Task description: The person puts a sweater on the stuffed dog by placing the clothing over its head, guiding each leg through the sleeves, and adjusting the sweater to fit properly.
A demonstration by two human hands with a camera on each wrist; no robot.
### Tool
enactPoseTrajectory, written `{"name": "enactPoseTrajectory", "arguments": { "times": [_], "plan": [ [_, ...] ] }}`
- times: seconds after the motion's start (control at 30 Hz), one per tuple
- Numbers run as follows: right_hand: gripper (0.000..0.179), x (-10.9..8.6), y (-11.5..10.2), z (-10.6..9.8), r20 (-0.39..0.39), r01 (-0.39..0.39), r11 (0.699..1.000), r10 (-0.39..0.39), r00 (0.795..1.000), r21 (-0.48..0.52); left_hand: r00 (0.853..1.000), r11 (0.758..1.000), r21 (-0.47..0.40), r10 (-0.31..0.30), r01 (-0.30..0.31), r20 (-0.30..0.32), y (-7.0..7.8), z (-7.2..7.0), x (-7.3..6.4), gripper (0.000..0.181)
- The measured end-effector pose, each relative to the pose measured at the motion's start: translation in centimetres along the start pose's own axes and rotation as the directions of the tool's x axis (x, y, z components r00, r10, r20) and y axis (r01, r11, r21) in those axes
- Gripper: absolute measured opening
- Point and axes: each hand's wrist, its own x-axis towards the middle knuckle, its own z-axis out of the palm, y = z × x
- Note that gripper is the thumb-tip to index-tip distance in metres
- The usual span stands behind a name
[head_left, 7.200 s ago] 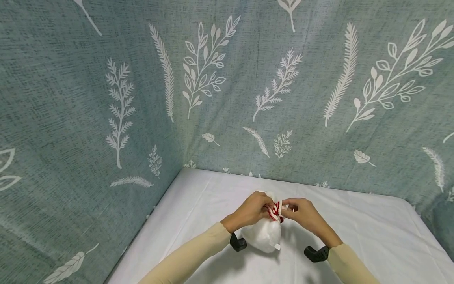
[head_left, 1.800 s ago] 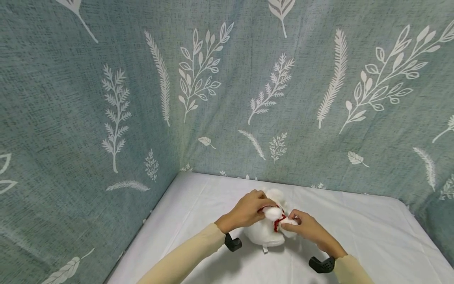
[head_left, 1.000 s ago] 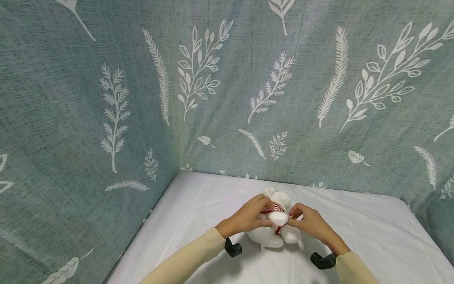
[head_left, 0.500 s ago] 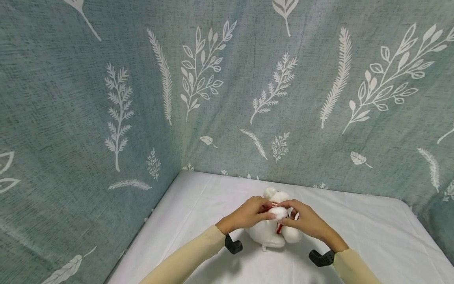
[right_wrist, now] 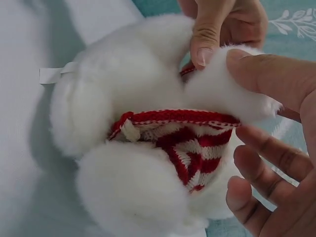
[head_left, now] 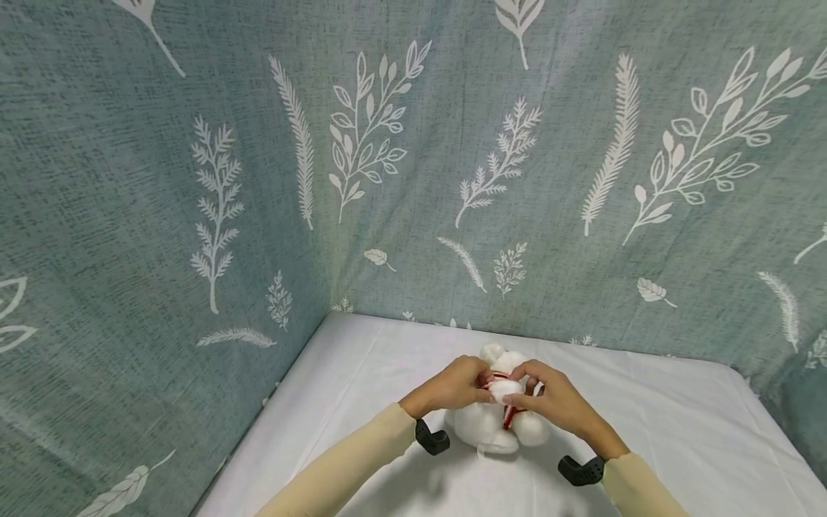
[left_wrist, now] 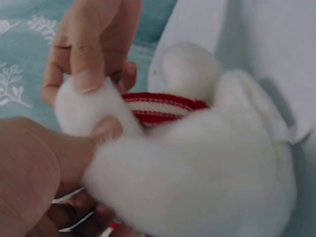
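A white plush toy (head_left: 474,425) lies on the white-covered surface, a red-and-white striped knit garment (right_wrist: 197,153) around it. One stubby, furry limb (right_wrist: 222,86) pokes out by the garment's red edge. My left hand (head_left: 454,385) pinches that limb near its base, thumb on the fur. From the other side, my right hand (head_left: 552,396) pinches the limb's end between thumb and index finger. Its other fingers are loosely bent beside the striped knit in the right wrist view. The toy's far side is partly hidden behind both hands.
The white sheet (head_left: 362,352) spreads around the toy on all sides. Behind and to the left stand blue-green fabric walls (head_left: 413,273) with white leaf prints. A small white label (right_wrist: 52,75) sticks out from the toy. Black wrist cameras (head_left: 581,471) hang under both wrists.
Earlier both hands held the striped knit; the toy has since been turned, showing rounded limbs. In the last second my right hand moved up and left onto the furry limb.
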Motion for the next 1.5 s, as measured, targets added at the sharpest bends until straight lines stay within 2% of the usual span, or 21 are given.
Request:
{"name": "enactPoseTrajectory", "arguments": {
  "times": [0.1, 0.17, 0.23, 0.27, 0.4, 0.5, 0.67, 0.8, 0.9, 1.0, 1.13, 1.2, 1.27, 1.33, 1.43, 1.5],
  "plan": [
    [0.025, 0.1, 0.1, 0.2, -0.01, 0.048, 0.999, -0.048, 0.999, -0.018, 0.997, 0.991, -0.121, -0.07, 0.065, -0.036, 0.0, 0.0, -0.2, 0.008],
    [0.023, 0.2, 0.0, 0.4, -0.011, 0.079, 0.996, -0.079, 0.997, -0.036, 0.992, 0.967, -0.24, -0.107, 0.089, -0.063, 0.1, -0.1, -0.3, 0.007],
    [0.022, 0.3, -0.2, 0.7, -0.022, 0.084, 0.995, -0.085, 0.996, -0.055, 0.991, 0.949, -0.309, -0.1, 0.067, -0.091, 0.3, -0.1, -0.4, 0.006],
    [0.022, 0.4, -0.3, 0.8, -0.029, 0.076, 0.995, -0.078, 0.997, -0.063, 0.991, 0.947, -0.318, -0.082, 0.044, -0.108, 0.5, -0.1, -0.4, 0.006],
    [0.024, 0.6, -1.1, 1.3, -0.07, -0.016, 0.997, 0.01, 0.998, -0.078, 0.986, 0.977, -0.207, 0.01, -0.045, -0.166, 1.1, 0.0, -0.2, 0.007],
    [0.03, 0.7, -1.6, 1.5, -0.089, -0.086, 0.994, 0.08, 0.993, -0.073, 0.98, 0.989, -0.124, 0.059, -0.084, -0.192, 1.5, 0.2, 0.0, 0.008],
    [0.04, 1.1, -1.9, 1.9, -0.112, -0.197, 0.98, 0.193, 0.975, -0.018, 0.97, 0.99, -0.014, 0.133, -0.139, -0.205, 2.0, 0.3, -0.2, 0.008],
    [0.041, 1.4, -1.8, 2.0, -0.136, -0.261, 0.965, 0.26, 0.956, 0.013, 0.966, 0.979, 0.087, 0.196, -0.184, -0.169, 2.5, 0.4, -0.5, 0.005],
    [0.034, 1.5, -1.8, 2.1, -0.143, -0.256, 0.967, 0.254, 0.956, 0.003, 0.965, 0.967, 0.148, 0.228, -0.208, -0.13, 2.9, 0.4, -0.7, 0.007],
    [0.026, 1.7, -1.8, 2.2, -0.151, -0.236, 0.972, 0.231, 0.961, -0.015, 0.958, 0.952, 0.19, 0.263, -0.239, -0.112, 3.0, 0.5, -0.8, 0.009],
    [0.026, 1.8, -1.6, 2.4, -0.17, -0.223, 0.974, 0.212, 0.962, -0.045, 0.947, 0.937, 0.21, 0.305, -0.279, -0.101, 3.0, 0.8, -0.7, 0.01],
    [0.027, 1.9, -1.5, 2.6, -0.177, -0.218, 0.973, 0.203, 0.963, -0.075, 0.946, 0.934, 0.212, 0.311, -0.287, -0.092, 2.9, 0.9, -0.8, 0.01],
    [0.024, 1.9, -1.5, 2.7, -0.183, -0.211, 0.971, 0.188, 0.965, -0.111, 0.951, 0.945, 0.174, 0.295, -0.277, -0.088, 2.8, 0.9, -0.8, 0.009],
    [0.021, 1.9, -1.5, 2.7, -0.183, -0.2, 0.971, 0.175, 0.967, -0.13, 0.962, 0.965, 0.097, 0.255, -0.245, -0.101, 2.4, 0.7, -0.7, 0.005],
    [0.025, 1.9, -1.5, 2.7, -0.189, -0.193, 0.971, 0.164, 0.968, -0.142, 0.974, 0.986, -0.038, 0.152, -0.16, -0.165, 1.6, 0.3, -0.3, 0.007],
    [0.03, 1.8, -1.4, 2.7, -0.186, -0.198, 0.97, 0.171, 0.968, -0.14, 0.976, 0.992, -0.087, 0.07, -0.09, -0.205, 0.9, 0.1, -0.1, 0.008]
  ]
}}
